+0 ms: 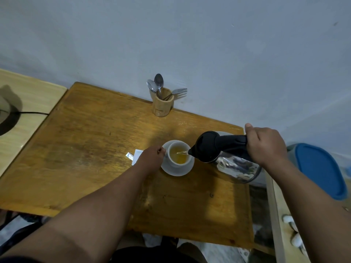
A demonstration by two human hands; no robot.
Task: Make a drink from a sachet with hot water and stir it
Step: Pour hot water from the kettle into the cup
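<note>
Meanwhile, at a wooden table (91, 141) set against a pale wall, a person pours hot water for a sachet drink. Largest of the working pieces is the electric kettle (228, 158), its steel body tipped toward the cup and its black spout sending a thin stream into it. The right hand (266, 145) is wrapped around the black handle, thumb up along its far end; that handle is the only sensible place to hold, since the metal body is likely hot and the kettle, if well filled, heavy enough to want a firm wrist.

Next in size, the white saucer (177, 170) sits near the table's middle and bears the white cup (178, 153), already holding yellowish liquid. Both look like ceramic: rigid, smooth, breakable, and warming fast. The left hand (152, 155) is closed at the cup's left side, seemingly steadying it by the handle, though the handle itself is hidden.

Just behind that hand lies the torn sachet (133, 156), light and flimsy, flat on the wood.

Smallest, the spoons (156, 84) stand with a fork in a wooden holder (162, 103) by the wall, well apart from the cup; stirring is not yet begun.
</note>
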